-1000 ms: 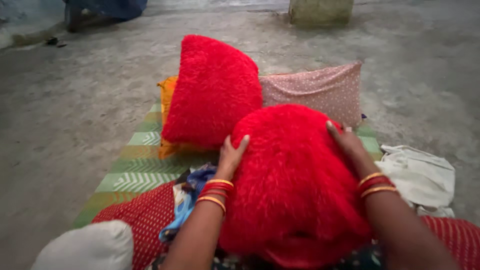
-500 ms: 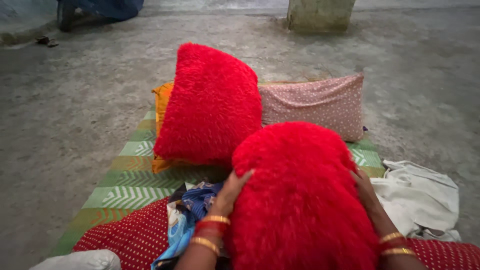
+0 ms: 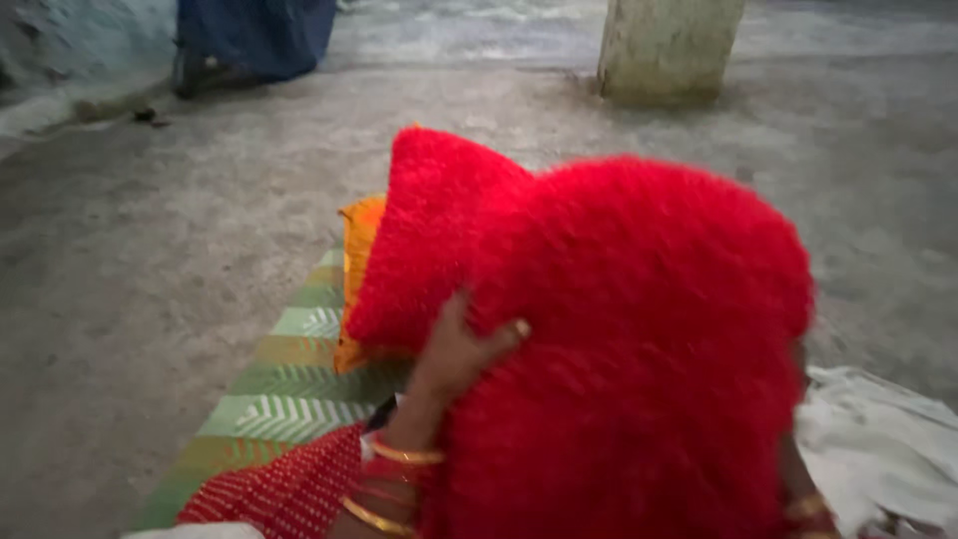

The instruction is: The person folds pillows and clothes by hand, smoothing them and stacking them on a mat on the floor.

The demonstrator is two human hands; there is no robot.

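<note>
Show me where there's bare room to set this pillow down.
Free: the green striped mat left of the left hand, and concrete floor beyond it. Crowded: ahead, the second red pillow over an orange cushion; right, white cloth.

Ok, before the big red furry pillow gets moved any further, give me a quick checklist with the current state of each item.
1. Left hand on the front red pillow: ok, fingers pressed into its left side.
2. Right hand grip: cannot tell, only the bangled wrist shows.
3. Second red pillow apart from it: not ok, they overlap in the picture.
4. Green mat has bare space: ok.
5. White cloth clear: cannot tell.
</note>
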